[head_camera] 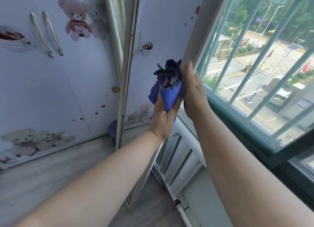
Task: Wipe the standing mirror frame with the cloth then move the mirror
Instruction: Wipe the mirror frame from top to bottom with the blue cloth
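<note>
Tall standing mirror [161, 31], pale grey frame [192, 39] — right rail runs from centre toward 1 o'clock. Crumpled blue fabric cloth [169, 92] bunched in left hand [164, 115], against that rail; right hand [195, 94] grasps the rail — barred window [265, 56] at 3 o'clock

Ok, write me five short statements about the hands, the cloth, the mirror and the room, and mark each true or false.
1. The left hand holds the blue cloth. True.
2. The right hand hangs free of the mirror frame. False: it holds the frame's edge.
3. The blue cloth lies on the floor. False: it is held up against the mirror frame.
4. The window has bars outside it. True.
5. The wardrobe carries teddy bear pictures. True.
</note>
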Available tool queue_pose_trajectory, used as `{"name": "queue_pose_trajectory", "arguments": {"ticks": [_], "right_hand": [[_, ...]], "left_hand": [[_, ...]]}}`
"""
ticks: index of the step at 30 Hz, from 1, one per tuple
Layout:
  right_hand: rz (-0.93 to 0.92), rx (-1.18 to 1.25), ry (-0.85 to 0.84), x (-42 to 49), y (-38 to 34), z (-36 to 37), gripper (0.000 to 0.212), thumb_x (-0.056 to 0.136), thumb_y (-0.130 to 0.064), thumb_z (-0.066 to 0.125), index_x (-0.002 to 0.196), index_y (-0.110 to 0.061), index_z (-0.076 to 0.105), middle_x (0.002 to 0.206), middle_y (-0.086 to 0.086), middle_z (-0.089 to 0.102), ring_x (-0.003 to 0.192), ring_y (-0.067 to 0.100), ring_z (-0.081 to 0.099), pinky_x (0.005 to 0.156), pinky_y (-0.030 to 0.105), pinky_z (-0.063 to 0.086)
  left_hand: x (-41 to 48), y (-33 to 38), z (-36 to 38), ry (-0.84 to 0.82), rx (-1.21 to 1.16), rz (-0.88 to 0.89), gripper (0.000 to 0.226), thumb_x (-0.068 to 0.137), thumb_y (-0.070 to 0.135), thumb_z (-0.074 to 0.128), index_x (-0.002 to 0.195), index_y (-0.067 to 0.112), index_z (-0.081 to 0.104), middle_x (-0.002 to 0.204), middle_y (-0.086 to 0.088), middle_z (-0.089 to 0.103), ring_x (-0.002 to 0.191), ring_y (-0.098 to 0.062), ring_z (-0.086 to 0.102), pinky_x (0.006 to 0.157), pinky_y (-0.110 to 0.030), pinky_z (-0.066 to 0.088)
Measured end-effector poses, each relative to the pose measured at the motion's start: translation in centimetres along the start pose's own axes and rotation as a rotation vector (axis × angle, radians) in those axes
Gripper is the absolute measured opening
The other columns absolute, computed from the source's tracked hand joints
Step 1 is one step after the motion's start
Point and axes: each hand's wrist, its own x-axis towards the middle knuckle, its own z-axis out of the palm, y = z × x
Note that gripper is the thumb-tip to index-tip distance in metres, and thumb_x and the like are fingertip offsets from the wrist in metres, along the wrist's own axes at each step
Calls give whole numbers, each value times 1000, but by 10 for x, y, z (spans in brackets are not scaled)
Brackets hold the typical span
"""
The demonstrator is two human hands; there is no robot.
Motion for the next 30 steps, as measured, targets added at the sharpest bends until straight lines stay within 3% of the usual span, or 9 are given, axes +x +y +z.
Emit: {"name": "queue_pose_trajectory", "arguments": {"ticks": [4,8,11,14,18,20,23,27,30], "right_hand": [[34,-33,-11,-9,17,-3,41,93,-60,44,125,-38,55,89,-32,68,89,-15,64,78,2,49],[59,-34,10,-22,48,2,40,86,-53,53,107,-21,65,108,0,73,112,24,68,99,40,54],[39,-58,20,-28,71,0,38,89,-48,54,104,-16,66,100,-1,74,100,15,70,85,33,57],[-32,-100,29,-30,88,-6,19,94,-43,54,93,-28,65,81,-22,71,81,-6,66,71,13,51],[-123,-71,25,-29,95,-5,18,100,-34,51,84,-31,60,69,-31,63,68,-15,56,66,5,44],[-165,-28,28,-26,100,-3,20,100,-29,50,83,-29,60,70,-27,66,71,-13,60,68,7,47],[-209,83,-9,-21,104,0,24,98,-27,47,87,-24,67,81,-16,75,82,-1,69,75,16,52],[-245,195,-63,-12,101,1,31,102,-25,39,102,-22,70,96,-14,77,95,-1,70,82,13,51],[-220,214,-77,-7,104,-1,34,97,-39,45,103,-22,74,102,-5,78,102,11,71,89,25,54]], "left_hand": [[-26,-47,-4,61,51,-145,66,90,42,52,134,-6,50,132,-24,59,133,-30,50,111,-25,39],[-46,-83,-16,67,148,-153,72,86,64,49,136,13,53,143,-9,54,138,-20,46,118,-45,31],[-49,-94,-23,99,164,-148,92,78,79,47,139,10,52,143,-6,55,137,-19,48,117,-46,34],[-49,-104,-26,116,192,-92,88,79,79,45,141,17,47,147,-10,50,140,-26,43,118,-51,32],[-43,-114,-27,134,247,48,53,87,70,44,132,43,41,150,-18,44,144,-36,35,117,-60,27],[-31,-109,-26,159,272,103,36,91,51,51,125,56,39,148,-20,46,141,-40,39,113,-63,31],[-2,-89,-26,146,232,263,44,95,32,49,133,53,41,150,-22,42,143,-41,35,114,-64,29],[23,-84,-26,51,233,424,55,97,34,44,146,51,25,157,-18,34,149,-36,27,117,-63,24],[17,-99,-28,10,225,490,63,96,31,44,144,61,17,159,-19,29,150,-37,23,116,-65,22]]}}
